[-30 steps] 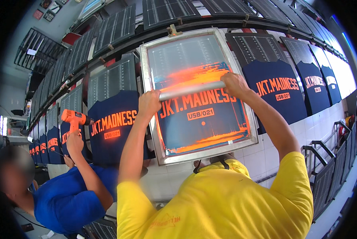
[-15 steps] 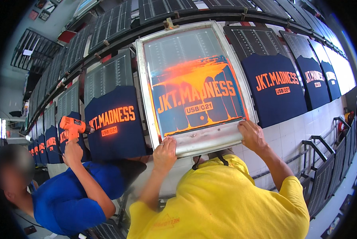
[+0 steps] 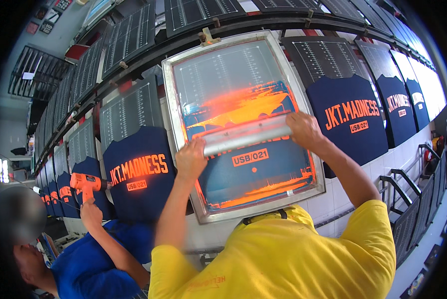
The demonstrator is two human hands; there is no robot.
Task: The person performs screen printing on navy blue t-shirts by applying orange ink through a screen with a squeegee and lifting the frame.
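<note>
My left hand (image 3: 191,159) and my right hand (image 3: 306,130) are closed round the two ends of a silver metal squeegee (image 3: 248,135). The squeegee lies across the mesh of a metal-framed printing screen (image 3: 169,92), about midway along it and slightly tilted, its left end nearer me. Bright orange ink (image 3: 248,110) is smeared thickly on the mesh beyond the squeegee. A thinner orange streak (image 3: 263,192) runs along the screen's near end. Part of the screen's lettering is hidden under the squeegee. Dark blue cloth shows through the mesh below.
On my left, a co-worker in blue holds an orange heat gun (image 3: 86,184) toward a dark blue printed shirt (image 3: 138,172). Another printed shirt (image 3: 350,112) lies on a black platen (image 3: 323,57) to my right. A clamp (image 3: 208,37) sits at the screen's far edge.
Both my hands have pushed the squeegee away from me, from the screen's near edge to about its middle. The near mesh now shows less ink. The co-worker's heat gun has shifted slightly nearer.
</note>
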